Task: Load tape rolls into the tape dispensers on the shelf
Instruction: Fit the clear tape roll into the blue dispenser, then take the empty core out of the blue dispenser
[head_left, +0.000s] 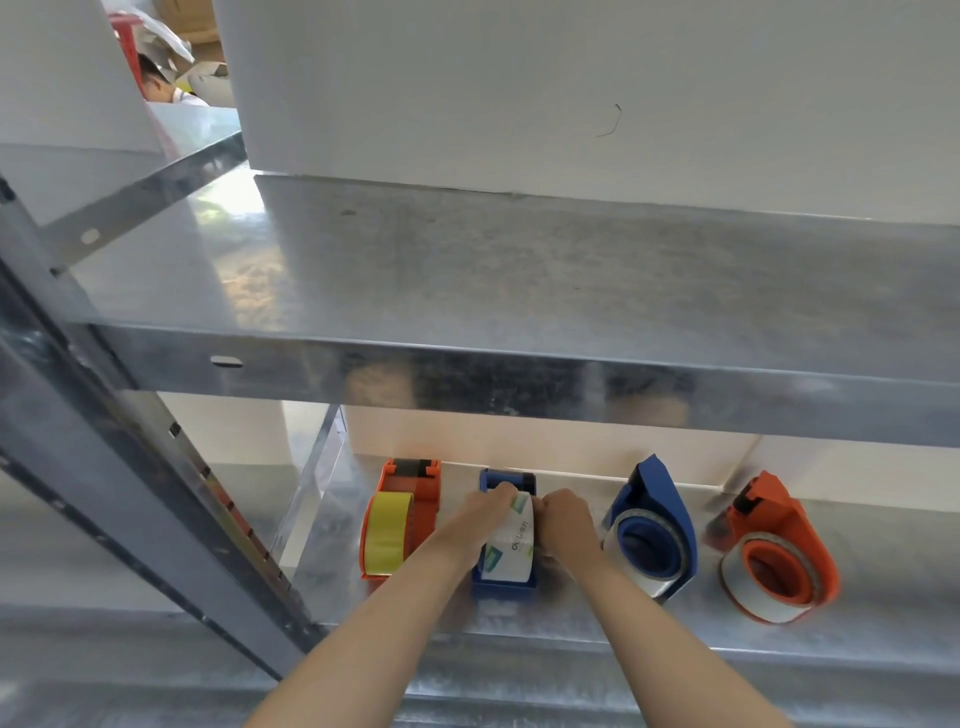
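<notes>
Several tape dispensers stand in a row on the lower metal shelf (582, 631). A blue dispenser (503, 586) in the middle carries a white printed tape roll (514, 545). My left hand (480, 512) grips the roll's left side and my right hand (563, 517) grips its right side, fingers curled at the roll's far end. To the left is an orange dispenser (413, 488) with a yellow tape roll (389, 532). To the right lie a second blue dispenser (657, 525) and a second orange dispenser (774, 551), each on its side with a white roll around its hub.
The upper metal shelf (519, 291) juts out above the dispensers, with a large white box (571, 93) on it. A slotted steel upright (130, 452) slants down at the left. White boxes stand behind the dispensers. A person shows far off at the top left.
</notes>
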